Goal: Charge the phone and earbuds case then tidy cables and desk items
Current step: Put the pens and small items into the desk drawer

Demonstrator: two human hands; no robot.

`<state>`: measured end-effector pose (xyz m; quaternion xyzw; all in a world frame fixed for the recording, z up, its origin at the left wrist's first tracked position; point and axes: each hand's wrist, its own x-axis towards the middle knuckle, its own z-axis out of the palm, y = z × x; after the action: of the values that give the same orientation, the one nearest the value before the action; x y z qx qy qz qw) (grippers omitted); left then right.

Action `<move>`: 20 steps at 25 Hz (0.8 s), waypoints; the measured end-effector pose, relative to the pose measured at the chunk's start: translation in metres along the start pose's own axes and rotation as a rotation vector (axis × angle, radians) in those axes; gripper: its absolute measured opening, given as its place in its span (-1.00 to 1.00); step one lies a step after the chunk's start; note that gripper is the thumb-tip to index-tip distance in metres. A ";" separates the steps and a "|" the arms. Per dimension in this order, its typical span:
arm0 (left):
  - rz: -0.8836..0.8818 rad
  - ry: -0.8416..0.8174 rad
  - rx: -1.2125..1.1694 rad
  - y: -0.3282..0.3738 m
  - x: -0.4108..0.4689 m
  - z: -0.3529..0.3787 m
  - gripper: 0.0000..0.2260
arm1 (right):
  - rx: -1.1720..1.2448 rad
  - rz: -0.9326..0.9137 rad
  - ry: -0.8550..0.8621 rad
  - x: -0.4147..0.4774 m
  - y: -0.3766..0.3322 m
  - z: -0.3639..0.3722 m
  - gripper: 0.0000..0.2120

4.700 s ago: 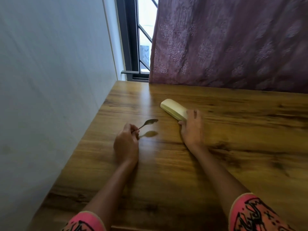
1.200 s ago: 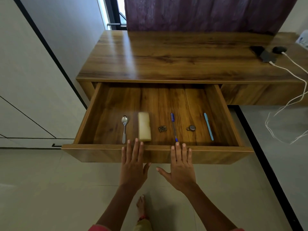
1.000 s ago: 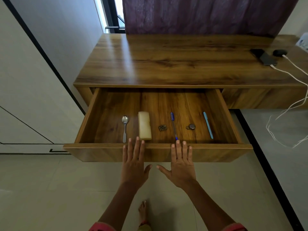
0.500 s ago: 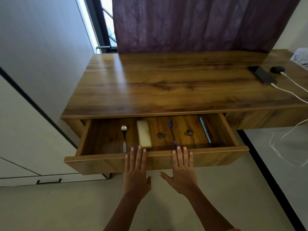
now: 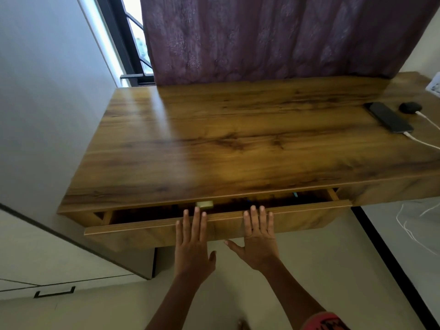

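No readable writing or logos anywhere, the shot is a bit smeared and nothing shows a label.

The drawer [image 5: 297, 216] under the desk [image 5: 214, 144] is open only a crack. Through the gap you can make out the end of a pale cream case [image 5: 204, 204] toward the left, and a tiny bit of a light blue pen [image 5: 295, 194] toward the right. The rest of the inside is too dark to tell.

Both hands are flat against the drawer front, fingers straight and close together, thumbs spread, holding nothing. The left hand [image 5: 192, 248] has its fingertips up at the top edge of the front, just under the cream case. The right hand [image 5: 258, 244] sits just beside it to the right, fingertips also reaching the top edge.

On the desk top, the far right corner has the phone [image 5: 389, 119] lying flat, dark screen, with a white cable [image 5: 421, 143] plugged into its near end and running off the right edge. Just behind it is the small black earbuds case [image 5: 410, 107], with a second white cable [image 5: 428, 119] going into it. The two are near each other but not touching. More white cable hangs down over the floor [image 5: 333, 270] on the right.

A purple curtain [image 5: 273, 36] hangs along the desk's back edge, window [image 5: 133, 32] to its left, white wall [image 5: 42, 91] along the desk's left edge.
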<state>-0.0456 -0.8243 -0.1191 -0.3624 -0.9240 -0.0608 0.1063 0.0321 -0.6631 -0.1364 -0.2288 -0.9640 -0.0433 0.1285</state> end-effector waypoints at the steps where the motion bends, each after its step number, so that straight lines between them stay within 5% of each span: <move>1: -0.003 0.005 0.007 0.000 0.005 0.004 0.13 | 0.000 -0.010 0.025 0.006 0.002 0.005 -0.14; 5: -0.044 0.046 0.049 -0.003 0.027 0.019 0.12 | -0.001 -0.060 0.200 0.028 0.006 0.025 -0.19; 13: -0.100 0.231 0.050 -0.010 0.054 0.069 -0.29 | -0.042 -0.132 0.480 0.062 0.013 0.061 0.11; 20: -0.054 0.391 0.033 -0.011 0.063 0.085 -0.15 | -0.039 -0.188 0.506 0.062 0.016 0.068 0.09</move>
<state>-0.1112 -0.7748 -0.1872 -0.3171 -0.8959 -0.1175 0.2882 -0.0299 -0.6128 -0.1852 -0.1227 -0.9171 -0.1294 0.3565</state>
